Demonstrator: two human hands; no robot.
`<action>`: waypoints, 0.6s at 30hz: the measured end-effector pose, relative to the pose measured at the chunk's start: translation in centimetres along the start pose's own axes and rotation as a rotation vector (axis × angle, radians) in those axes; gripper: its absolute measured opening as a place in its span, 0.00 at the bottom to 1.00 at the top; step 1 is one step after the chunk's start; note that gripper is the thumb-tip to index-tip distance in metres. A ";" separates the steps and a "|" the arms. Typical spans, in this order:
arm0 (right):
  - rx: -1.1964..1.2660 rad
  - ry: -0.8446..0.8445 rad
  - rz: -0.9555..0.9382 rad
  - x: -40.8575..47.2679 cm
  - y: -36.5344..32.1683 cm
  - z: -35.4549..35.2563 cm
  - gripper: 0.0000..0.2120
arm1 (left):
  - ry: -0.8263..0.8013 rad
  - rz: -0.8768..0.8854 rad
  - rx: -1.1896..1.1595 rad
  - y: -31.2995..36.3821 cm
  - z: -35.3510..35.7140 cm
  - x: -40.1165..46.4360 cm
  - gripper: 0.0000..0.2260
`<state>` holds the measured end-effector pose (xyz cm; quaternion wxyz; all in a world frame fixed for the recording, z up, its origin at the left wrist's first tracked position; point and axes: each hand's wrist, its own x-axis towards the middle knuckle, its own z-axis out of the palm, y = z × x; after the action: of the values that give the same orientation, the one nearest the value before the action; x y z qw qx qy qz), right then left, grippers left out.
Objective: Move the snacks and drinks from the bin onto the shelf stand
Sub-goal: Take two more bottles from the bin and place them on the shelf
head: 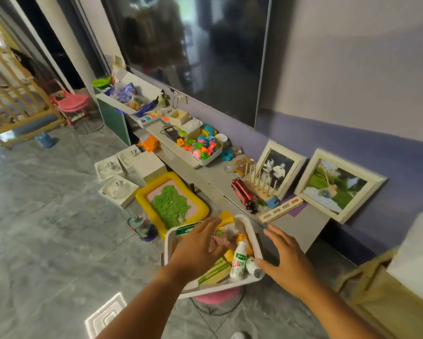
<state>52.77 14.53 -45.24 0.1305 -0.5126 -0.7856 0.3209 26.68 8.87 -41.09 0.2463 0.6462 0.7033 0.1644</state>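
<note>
A white bin (252, 231) sits on a pink stool in front of me, filled with snacks and drinks. Inside it stand a white drink bottle with a green label (238, 263), a second white bottle lying on its side (253, 269), an orange-capped bottle (242, 238), a green and cream box (215, 271) and a green packet (187, 228). My left hand (198, 248) hovers over the bin's middle with fingers spread, holding nothing. My right hand (286, 260) is open at the bin's right rim, its thumb near the lying bottle.
A low grey shelf stand (301, 223) runs along the purple wall, carrying two photo frames (337, 184), a wooden peg rack (259, 182), a red toy bus (242, 194) and a tray of coloured toys (205, 148). A yellow sand tray (171, 201) and white moulds lie on the floor.
</note>
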 end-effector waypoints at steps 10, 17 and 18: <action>-0.018 -0.150 0.169 3.7 8.5 10.3 0.42 | -0.266 0.065 -0.007 -7.6 11.6 10.0 0.28; 0.000 -0.025 0.321 5.8 10.2 17.8 0.34 | -0.421 0.035 -0.032 -13.2 20.9 13.4 0.29; -0.008 0.007 0.337 6.2 10.3 18.5 0.31 | -0.441 0.031 -0.051 -13.7 22.1 13.4 0.30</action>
<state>47.64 15.96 -66.65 0.0758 -0.6388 -0.6893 0.3333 27.11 18.74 -68.59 0.4080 0.6707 0.6181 0.0406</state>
